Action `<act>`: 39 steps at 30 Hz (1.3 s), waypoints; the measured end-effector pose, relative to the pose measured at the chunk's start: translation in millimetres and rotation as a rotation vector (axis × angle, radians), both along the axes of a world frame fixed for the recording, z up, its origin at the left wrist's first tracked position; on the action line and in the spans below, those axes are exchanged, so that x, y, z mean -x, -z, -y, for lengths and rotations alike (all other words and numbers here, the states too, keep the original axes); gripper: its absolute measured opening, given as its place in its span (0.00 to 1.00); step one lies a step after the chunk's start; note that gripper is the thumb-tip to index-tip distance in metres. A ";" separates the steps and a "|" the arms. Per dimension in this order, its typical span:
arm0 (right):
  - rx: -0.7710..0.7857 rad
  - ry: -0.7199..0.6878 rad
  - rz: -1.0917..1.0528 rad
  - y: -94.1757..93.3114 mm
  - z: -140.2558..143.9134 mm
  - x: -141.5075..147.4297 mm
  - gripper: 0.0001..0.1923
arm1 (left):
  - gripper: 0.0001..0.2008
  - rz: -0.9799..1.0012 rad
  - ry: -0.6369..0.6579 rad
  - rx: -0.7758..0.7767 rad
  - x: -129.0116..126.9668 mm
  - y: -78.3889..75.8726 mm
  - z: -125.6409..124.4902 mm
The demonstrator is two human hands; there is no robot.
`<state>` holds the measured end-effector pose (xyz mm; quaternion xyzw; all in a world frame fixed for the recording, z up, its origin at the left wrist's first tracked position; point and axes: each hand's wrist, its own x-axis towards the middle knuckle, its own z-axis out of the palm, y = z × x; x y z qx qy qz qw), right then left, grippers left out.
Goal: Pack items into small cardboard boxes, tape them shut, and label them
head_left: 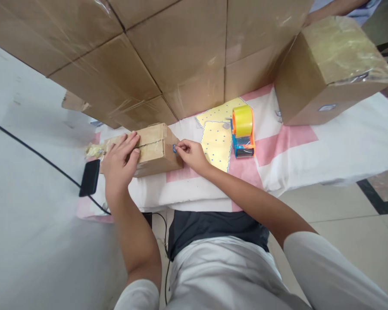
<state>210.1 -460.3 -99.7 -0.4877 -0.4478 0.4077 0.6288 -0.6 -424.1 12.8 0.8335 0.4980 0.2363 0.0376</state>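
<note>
A small cardboard box [150,148] lies on the cloth-covered table in front of me. My left hand [121,159] rests on its top near the left end, fingers stretched out and thumb apart. At the box's right end face, my right hand [192,155] pinches a small blue-edged sticker [174,148] against the cardboard; the fingertips partly hide it. Right of this hand are pale yellow dotted sheets [217,142] with scalloped edges. A tape dispenser [243,131] with a yellow roll and orange and blue frame stands beside the sheets.
Large cardboard boxes [181,56] are stacked along the back. Another taped box [300,82] with a small label stands at the right, and another person's arm [334,9] shows behind it. A black cable [35,150] and dark rectangular object [89,178] are near the left wall.
</note>
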 end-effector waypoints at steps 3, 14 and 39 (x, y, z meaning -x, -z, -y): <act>0.005 0.030 -0.027 0.8 5.0 6.5 0.11 | 0.20 0.007 0.007 -0.004 -1.3 -0.7 0.3; 0.026 0.104 -0.115 -4.5 8.3 8.7 0.11 | 0.20 -0.009 0.018 -0.017 0.9 0.2 -0.9; -0.123 -0.121 0.105 -9.4 -0.6 -15.2 0.03 | 0.20 0.047 0.028 -0.017 1.1 -0.4 2.8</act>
